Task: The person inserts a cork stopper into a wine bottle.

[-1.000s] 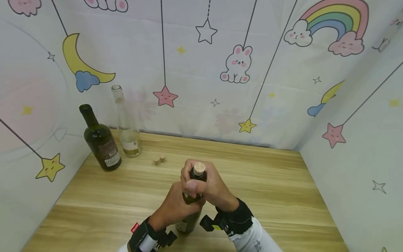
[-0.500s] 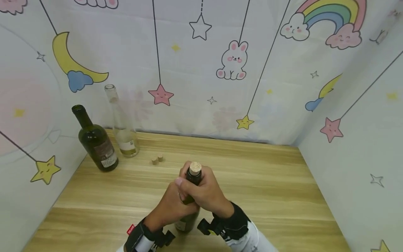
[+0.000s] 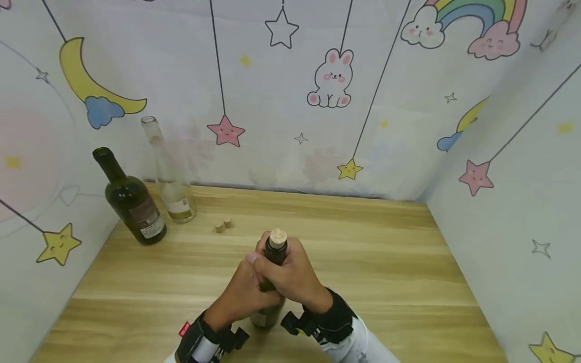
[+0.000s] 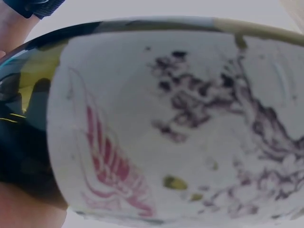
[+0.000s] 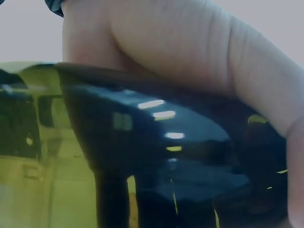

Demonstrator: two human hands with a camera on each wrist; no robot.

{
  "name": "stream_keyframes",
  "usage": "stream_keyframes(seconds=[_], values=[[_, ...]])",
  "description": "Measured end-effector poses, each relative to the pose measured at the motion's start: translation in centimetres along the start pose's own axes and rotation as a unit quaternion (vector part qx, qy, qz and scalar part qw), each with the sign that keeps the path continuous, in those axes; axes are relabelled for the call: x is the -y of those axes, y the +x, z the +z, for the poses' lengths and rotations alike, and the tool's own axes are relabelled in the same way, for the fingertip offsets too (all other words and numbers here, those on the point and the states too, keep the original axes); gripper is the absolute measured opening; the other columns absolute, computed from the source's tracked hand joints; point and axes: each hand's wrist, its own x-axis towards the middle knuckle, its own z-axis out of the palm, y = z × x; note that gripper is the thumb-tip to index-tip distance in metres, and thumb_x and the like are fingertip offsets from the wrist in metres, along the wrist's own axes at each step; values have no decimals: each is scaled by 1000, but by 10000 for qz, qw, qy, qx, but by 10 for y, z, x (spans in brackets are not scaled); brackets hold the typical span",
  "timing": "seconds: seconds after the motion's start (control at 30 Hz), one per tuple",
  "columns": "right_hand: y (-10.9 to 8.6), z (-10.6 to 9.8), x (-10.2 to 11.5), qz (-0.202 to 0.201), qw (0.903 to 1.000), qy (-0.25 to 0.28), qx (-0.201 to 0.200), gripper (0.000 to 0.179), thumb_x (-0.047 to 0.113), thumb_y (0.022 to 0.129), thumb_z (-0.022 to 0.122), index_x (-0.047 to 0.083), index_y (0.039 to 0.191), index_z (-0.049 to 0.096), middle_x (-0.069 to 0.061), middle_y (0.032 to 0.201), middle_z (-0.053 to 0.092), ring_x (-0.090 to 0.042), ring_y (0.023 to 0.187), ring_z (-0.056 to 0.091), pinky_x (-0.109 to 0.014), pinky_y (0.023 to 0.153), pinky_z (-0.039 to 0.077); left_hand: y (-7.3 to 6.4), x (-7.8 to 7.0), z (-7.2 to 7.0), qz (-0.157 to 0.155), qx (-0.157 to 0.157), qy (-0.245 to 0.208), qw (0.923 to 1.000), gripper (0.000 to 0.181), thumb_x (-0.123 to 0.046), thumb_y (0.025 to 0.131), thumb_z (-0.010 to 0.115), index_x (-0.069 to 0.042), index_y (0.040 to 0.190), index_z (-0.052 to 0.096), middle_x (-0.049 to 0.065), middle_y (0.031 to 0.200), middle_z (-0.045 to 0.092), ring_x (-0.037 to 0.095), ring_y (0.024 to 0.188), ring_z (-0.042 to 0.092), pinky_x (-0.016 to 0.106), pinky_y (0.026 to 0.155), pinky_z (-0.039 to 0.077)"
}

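A dark green glass bottle (image 3: 276,254) stands on the table in front of me, a cork (image 3: 278,237) sticking up out of its mouth. My right hand (image 3: 294,272) grips the neck just below the rim, its thumb laid across the front. Lower down, my left hand (image 3: 242,292) holds the bottle, partly overlapped by the right one. A pale label (image 4: 175,123) with a pink wing-like drawing and dark branches fills the left wrist view. Close up in the right wrist view is shiny green glass (image 5: 166,142) under the curled hand. The hands hide much of the bottle's middle.
At the back left stand another dark green bottle (image 3: 136,209) and a clear glass bottle (image 3: 174,194), both uncorked. Two small corks (image 3: 220,227) lie on the wooden table (image 3: 363,262) to their right. A patterned cloth (image 3: 272,91) hangs behind the table.
The right thumb has swung from in front of the neck leftward over the left hand. In the head view everything has shifted slightly left and up; the bottle stays gripped.
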Motion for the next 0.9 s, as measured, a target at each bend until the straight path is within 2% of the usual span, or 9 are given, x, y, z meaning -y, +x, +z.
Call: stream_keyframes(seconds=[0.13, 0.23, 0.33, 0.43, 0.57, 0.67, 0.8, 0.9], values=[[3, -1, 4, -81, 10000, -13, 28, 18, -4, 97, 56, 3, 81, 54, -8, 59, 53, -25, 48, 52, -33, 50, 49, 0, 0, 0, 101, -87, 250, 9996, 46, 0, 73, 76, -8, 116, 59, -2, 100, 65, 17, 89, 64, 34, 81, 55], [3, -2, 5, -106, 9997, -210, 28, 19, -5, 98, 56, 5, 81, 54, -7, 58, 54, -23, 49, 54, -33, 54, 50, -2, -1, -1, 156, -123, 410, 9990, 47, -3, 78, 77, -9, 121, 59, -2, 106, 65, 17, 94, 65, 35, 85, 54], [0, -7, 8, -104, 9992, -390, -48, 21, -8, 97, 55, 5, 81, 55, -8, 59, 55, -23, 51, 55, -32, 56, 51, -4, -1, -1, 217, -111, 454, 9987, 52, -7, 83, 78, -12, 129, 55, 0, 117, 63, 20, 106, 62, 37, 93, 51], [-6, -20, 13, -136, 9983, -526, -225, 22, -11, 97, 54, 4, 81, 56, -9, 60, 55, -24, 51, 56, -33, 54, 50, -4, -3, -2, 274, -90, 381, 9989, 60, -9, 86, 79, -15, 138, 50, 3, 133, 57, 26, 123, 54, 40, 103, 44], [-13, -54, 26, -172, 9943, -754, -728, 21, -7, 98, 54, 3, 80, 54, -8, 59, 53, -24, 50, 55, -35, 50, 50, -1, -3, -5, 283, -124, 336, 9990, 65, -4, 90, 73, -14, 147, 45, 4, 146, 49, 28, 134, 45, 43, 109, 37], [-19, -86, 39, -45, 9877, -883, -1292, 20, -3, 99, 55, 1, 80, 51, -10, 58, 49, -27, 49, 54, -37, 50, 51, -4, -3, -9, 151, -237, 409, 9988, 59, 0, 93, 67, -13, 147, 45, 5, 145, 50, 27, 133, 46, 42, 108, 38], [-28, -134, 51, 174, 9720, -1174, -2027, 23, 1, 99, 57, -1, 79, 49, -15, 59, 46, -30, 49, 52, -37, 52, 51, -12, -1, -11, -90, -412, 468, 9980, 50, 2, 98, 61, -13, 144, 48, 3, 141, 53, 26, 129, 50, 40, 106, 41], [-35, -171, 60, 234, 9544, -1464, -2591, 26, 3, 99, 61, -4, 77, 49, -17, 59, 46, -31, 49, 51, -37, 53, 50, -14, 3, -9, -188, -434, 505, 9976, 45, 1, 100, 59, -14, 142, 50, 1, 139, 54, 24, 128, 51, 40, 105, 42]])
